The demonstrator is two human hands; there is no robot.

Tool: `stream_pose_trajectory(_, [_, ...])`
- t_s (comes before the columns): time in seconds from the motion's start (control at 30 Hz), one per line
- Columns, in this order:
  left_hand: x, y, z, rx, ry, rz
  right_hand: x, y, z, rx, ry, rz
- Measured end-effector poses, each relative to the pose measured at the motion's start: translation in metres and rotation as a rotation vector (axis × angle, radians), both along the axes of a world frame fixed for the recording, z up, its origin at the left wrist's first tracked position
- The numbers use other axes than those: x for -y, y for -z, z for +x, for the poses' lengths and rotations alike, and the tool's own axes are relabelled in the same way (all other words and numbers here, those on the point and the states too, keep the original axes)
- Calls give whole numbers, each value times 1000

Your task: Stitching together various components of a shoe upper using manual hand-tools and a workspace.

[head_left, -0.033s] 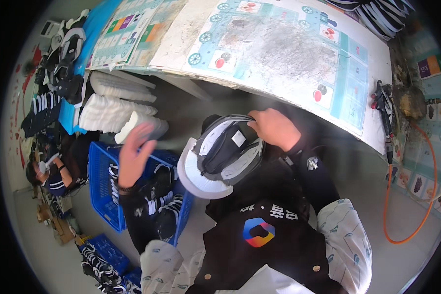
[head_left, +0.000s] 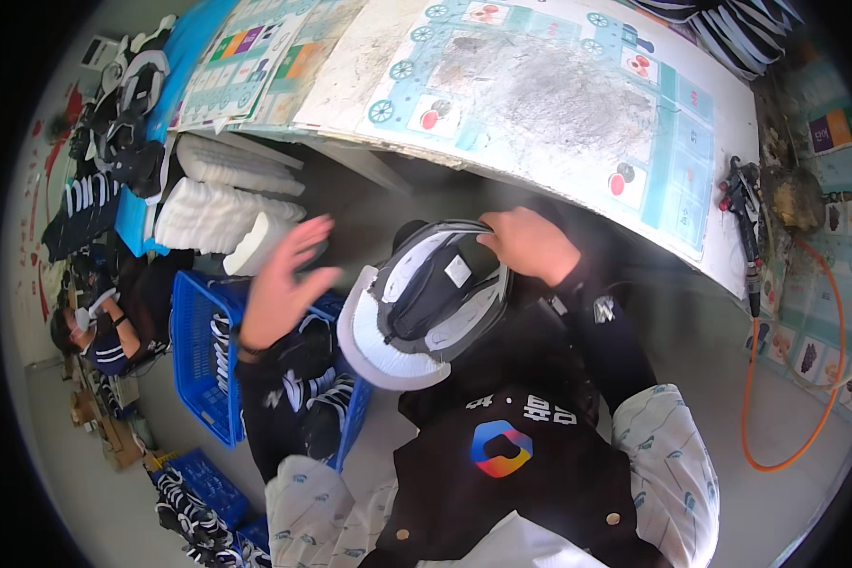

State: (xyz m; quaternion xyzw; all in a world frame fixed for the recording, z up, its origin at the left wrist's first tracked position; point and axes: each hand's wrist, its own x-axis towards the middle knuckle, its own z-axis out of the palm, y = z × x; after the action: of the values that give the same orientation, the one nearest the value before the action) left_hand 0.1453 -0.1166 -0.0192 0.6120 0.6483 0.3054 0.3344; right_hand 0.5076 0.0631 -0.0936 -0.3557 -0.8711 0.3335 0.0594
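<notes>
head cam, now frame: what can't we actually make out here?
- Left hand: motion-blurred, finger detail lost.
- Right hand: fingertips hidden behind the shoe upper.
- Blue crate: contents partly hidden by the left forearm.
- Spray tool: small, warped near the fisheye rim.

Two bare hands — the left hand (head_left: 279, 284) raised, its palm spread, the right hand (head_left: 528, 244) gripping one shoe upper (head_left: 426, 298) in grey, black and white. Three blue crates (head_left: 199, 364) of shoe parts on the floor. One table (head_left: 559, 95). One orange hose (head_left: 762, 417). One other person (head_left: 90, 331) — seated at far left.
</notes>
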Motion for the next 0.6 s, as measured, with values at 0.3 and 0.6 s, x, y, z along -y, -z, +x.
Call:
stream_pose_trajectory(0.3, [-107,79,103,194,519,-879,-6,43,-1,179,-281,-299])
stream_pose_trajectory(0.6, [-109,151,123,-264,607,-499,-9,86,-9,237,-256,-449])
